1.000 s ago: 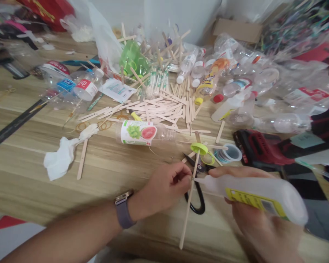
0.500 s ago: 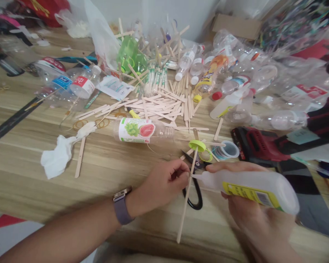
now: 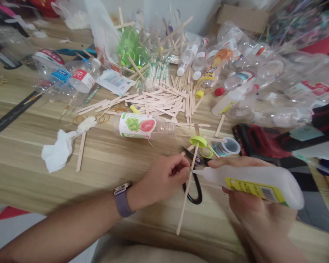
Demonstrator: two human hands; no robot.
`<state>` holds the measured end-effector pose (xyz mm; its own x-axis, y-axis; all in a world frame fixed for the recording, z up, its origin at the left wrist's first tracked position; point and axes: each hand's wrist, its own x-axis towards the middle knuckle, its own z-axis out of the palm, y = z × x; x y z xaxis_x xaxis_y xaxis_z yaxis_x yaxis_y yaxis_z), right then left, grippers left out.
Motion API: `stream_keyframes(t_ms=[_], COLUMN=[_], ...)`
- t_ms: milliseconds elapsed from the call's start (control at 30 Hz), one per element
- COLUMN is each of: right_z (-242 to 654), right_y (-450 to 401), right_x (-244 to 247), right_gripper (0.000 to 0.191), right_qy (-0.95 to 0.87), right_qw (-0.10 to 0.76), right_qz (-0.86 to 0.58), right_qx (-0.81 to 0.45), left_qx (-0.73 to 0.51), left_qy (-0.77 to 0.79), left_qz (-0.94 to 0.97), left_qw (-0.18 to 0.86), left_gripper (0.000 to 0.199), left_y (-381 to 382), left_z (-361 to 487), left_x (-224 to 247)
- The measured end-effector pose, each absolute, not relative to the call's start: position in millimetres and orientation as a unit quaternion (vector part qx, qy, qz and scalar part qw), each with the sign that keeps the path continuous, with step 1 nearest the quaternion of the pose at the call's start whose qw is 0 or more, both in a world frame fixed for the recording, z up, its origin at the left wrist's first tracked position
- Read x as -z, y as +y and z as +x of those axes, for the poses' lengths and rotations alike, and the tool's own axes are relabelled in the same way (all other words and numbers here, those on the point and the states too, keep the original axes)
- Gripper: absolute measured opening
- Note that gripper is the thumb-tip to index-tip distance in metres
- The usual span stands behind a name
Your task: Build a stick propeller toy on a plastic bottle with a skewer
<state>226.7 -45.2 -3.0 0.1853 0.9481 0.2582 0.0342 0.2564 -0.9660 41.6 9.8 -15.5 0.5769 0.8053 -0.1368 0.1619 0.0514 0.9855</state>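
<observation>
Between the fingertips of my left hand (image 3: 171, 173) is a thin wooden stick (image 3: 184, 206), held slanting over the table. A yellow-green bottle cap (image 3: 197, 141) sits around the stick's upper part. My right hand (image 3: 252, 204) grips a white glue bottle (image 3: 263, 182) with a yellow label, lying nearly level. Its narrow nozzle touches or almost touches the stick beside my left fingertips; a tiny gap cannot be ruled out. Beneath the stick lie black-handled scissors (image 3: 197, 191), partly covered by it and by my right hand.
A clear bottle with a fruit label (image 3: 135, 126) lies ahead, before a pile of wooden craft sticks (image 3: 161, 104). A red and black power tool (image 3: 260, 140) and a small tub (image 3: 229, 146) stand right. Crumpled tissue (image 3: 57, 151) lies left; plastic bottles (image 3: 208, 75) crowd the back.
The view has shifted slightly. My hands keep nearly the same pose, with the glue nozzle still against or close to the stick.
</observation>
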Motion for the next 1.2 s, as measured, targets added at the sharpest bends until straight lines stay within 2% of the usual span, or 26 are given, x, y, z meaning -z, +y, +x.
stream_keyframes(t_ms=[533,700,1200], right_z=[219,215,216], right_y=[-41,-41,-40], right_x=[-3,-5,-1], right_gripper=[0.025,0.033,0.038], right_qy=[-0.525,-0.501,-0.495], right_qw=[0.611,0.622,0.63], right_qz=[-0.463,-0.462,-0.467], right_qx=[-0.37,-0.386,-0.375], left_qx=[-0.273,-0.274,-0.277], left_qy=[0.371,0.375,0.375], left_qz=[0.612,0.6,0.584], left_qw=[0.642,0.651,0.664], left_gripper=[0.014,0.013,0.012], left_y=[10,10,11], left_z=[41,41,41], left_x=[17,16,15])
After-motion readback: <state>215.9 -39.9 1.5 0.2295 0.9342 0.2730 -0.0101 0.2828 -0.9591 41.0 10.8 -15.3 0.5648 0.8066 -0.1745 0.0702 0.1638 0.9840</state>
